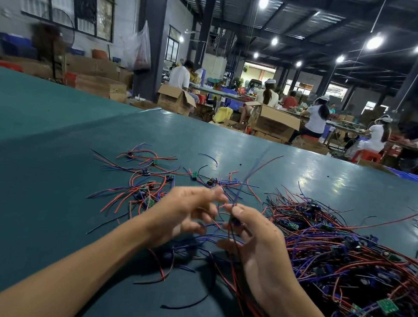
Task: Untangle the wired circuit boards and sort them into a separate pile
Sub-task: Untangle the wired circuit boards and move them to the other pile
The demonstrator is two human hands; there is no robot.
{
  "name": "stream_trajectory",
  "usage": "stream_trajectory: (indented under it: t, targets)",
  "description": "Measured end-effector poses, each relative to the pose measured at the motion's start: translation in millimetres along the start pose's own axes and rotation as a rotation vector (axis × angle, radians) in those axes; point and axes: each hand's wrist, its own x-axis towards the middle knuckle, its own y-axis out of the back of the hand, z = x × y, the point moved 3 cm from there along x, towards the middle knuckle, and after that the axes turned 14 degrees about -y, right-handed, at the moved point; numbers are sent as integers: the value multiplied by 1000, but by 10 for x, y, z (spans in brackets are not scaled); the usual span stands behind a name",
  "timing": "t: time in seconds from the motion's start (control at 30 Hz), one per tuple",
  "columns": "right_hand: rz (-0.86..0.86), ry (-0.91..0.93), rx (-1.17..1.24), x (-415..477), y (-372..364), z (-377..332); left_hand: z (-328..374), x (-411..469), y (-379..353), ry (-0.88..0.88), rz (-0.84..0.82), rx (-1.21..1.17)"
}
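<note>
The wired circuit board [234, 222] you are working on sits raised above the table, pinched between the thumb and fingers of your right hand [256, 246], with its blue and red leads rising in a blurred streak above your thumb and more leads trailing down past your palm. Your left hand [185, 214] is just beside it, fingers curled towards those leads and blurred; you cannot tell whether it has hold of a wire. To your right lies the tangled heap [346, 253] of red, blue and black wires with small green and blue boards caught in it, reaching the near edge of the view. To the left and further from you, well apart from the heap, is the looser separate pile [144, 190] of boards with their leads spread out. A loose black wire [185, 306] lies near your forearms. All of it rests on the dark green table [50, 169]. Beyond the table's far edge stand open cardboard boxes [272, 121], and seated workers [317, 117] at benches.
</note>
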Motion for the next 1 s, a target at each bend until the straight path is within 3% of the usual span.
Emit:
stream_trajectory:
  t: [0.1, 0.17, 0.43, 0.7, 0.83, 1.0]
  targets:
    - [44, 11, 20, -8, 37, -62, -12, -122, -223, -34, -260, 156]
    - [79, 20, 16, 1, 65, -76, -4, -148, -314, -98, -313, 230]
    - [204, 289, -11, -7, 232, -261, 66, -94, -290, -142, -254, 180]
    - [455, 427, -32, -58, 496, -451, 34, -95, 149, 92, -174, 157]
    - [425, 389, 15, -46, 472, -427, 28, -71, 212, 69, -99, 43]
    - [181, 224, 222, -23, 392, -393, 145, -1, 294, -25, 92, -244]
